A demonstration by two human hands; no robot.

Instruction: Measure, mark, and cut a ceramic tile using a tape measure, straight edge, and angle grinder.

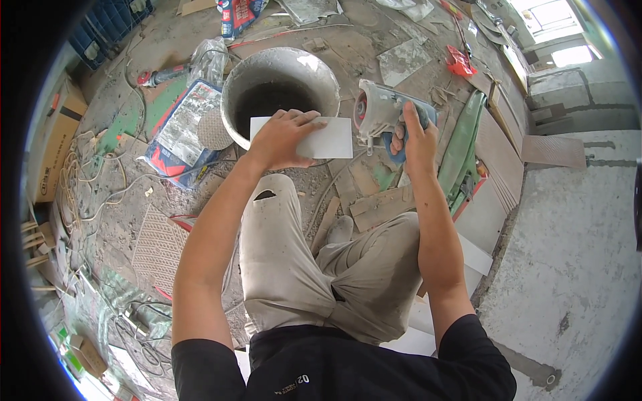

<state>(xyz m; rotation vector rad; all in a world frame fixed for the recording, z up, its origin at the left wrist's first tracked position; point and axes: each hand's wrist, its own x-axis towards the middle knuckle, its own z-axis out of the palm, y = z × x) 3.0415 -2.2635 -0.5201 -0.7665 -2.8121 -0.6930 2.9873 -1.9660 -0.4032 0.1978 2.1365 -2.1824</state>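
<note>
My left hand (281,139) is closed on a white rectangular tile (338,139), fingers over its top and thumb at the near edge. The tile lies across the near side of a large grey bucket (329,75), covering part of the rim. The bucket's inside is dark. To the right of the tile, my right hand (417,139) grips a handheld tile cutter (380,110) with a dusty pale guard and blue body. The cutter is apart from the tile, a small gap between them. Whether its blade is spinning I cannot tell.
A blue and red bag (175,137) lies left of the bucket, an angle grinder (160,75) behind it. Cables (100,200) and a patterned tile (160,244) spread over the dusty floor at left. Cardboard (384,207), green sheeting (465,150) and a concrete ledge (568,247) are on the right.
</note>
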